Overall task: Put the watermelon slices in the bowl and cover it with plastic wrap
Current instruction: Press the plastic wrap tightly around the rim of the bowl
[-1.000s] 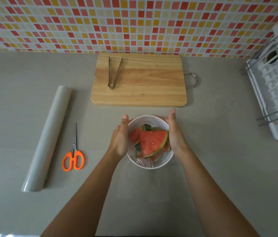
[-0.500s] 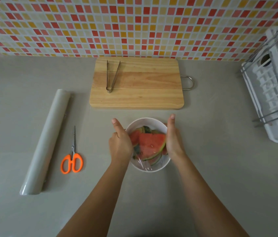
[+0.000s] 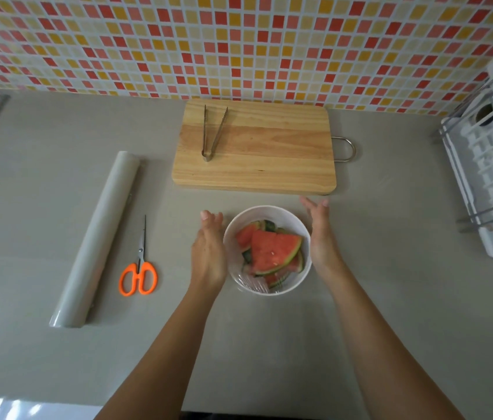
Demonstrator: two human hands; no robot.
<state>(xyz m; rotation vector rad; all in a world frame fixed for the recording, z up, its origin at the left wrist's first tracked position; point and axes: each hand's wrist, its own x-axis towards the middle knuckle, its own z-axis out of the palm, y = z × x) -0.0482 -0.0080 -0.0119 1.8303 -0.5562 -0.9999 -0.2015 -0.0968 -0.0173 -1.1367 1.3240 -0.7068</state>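
I see the white bowl (image 3: 295,283) sitting on the grey countertop (image 3: 390,298), just in front of the near edge of the wooden cutting board (image 3: 269,165). The watermelon slices (image 3: 272,251) are piled inside it, red flesh up, green rinds showing at the edges. Clear plastic wrap (image 3: 254,281) is stretched over the bowl; I make it out by the creases and glare at the near-left rim.

My left hand (image 3: 209,256) is beside the bowl's left wall, palm turned toward it, fingers straight and held together, gripping nothing. Whether it touches the rim I cannot tell. My right hand (image 3: 321,234) is at the bowl's right side, also flat, fingers extended and slightly spread, thumb apart, holding nothing; its heel looks very near the rim, its fingertips pointing toward the board's near-right corner.

On the board, toward its left side, lie metal tongs (image 3: 213,133), their joined end facing me and tips toward the wall. A metal loop handle (image 3: 346,148) sticks out from the board's right edge. Left of the bowl, orange-handled scissors (image 3: 138,274) lie closed with blades pointing away. Further left lies the roll of plastic wrap (image 3: 96,237), running diagonally. A white dish rack (image 3: 490,183) stands at the far right. Behind everything is a mosaic tile backsplash (image 3: 239,40) in red, orange and cream.
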